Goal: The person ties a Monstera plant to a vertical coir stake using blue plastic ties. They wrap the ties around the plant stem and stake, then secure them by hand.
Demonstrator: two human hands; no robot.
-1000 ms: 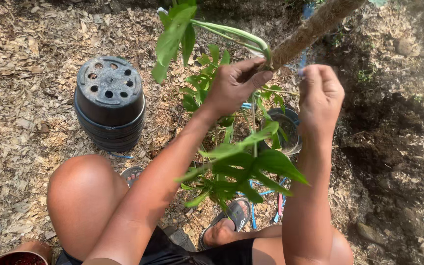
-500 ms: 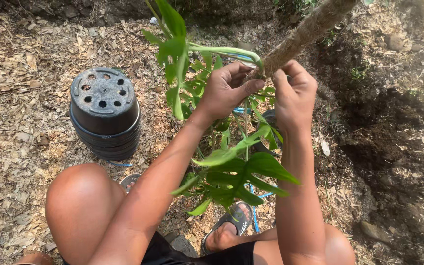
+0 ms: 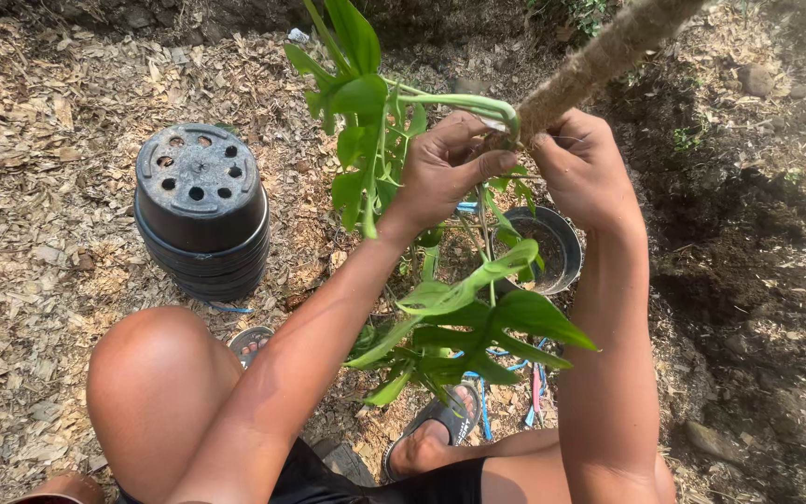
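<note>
knee low left, sandal btm ctr | left hand pinching green stem vs. rough pole, upper ctr | right hand clasping pole base | stem prob. soft, snaps easy (hold near pole, gently) | black pots stacked upside down, left

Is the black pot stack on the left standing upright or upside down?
Upside down. The black pot stack rests on the wood chips with its flat base facing up, and the drainage holes in that base are visible.
</note>
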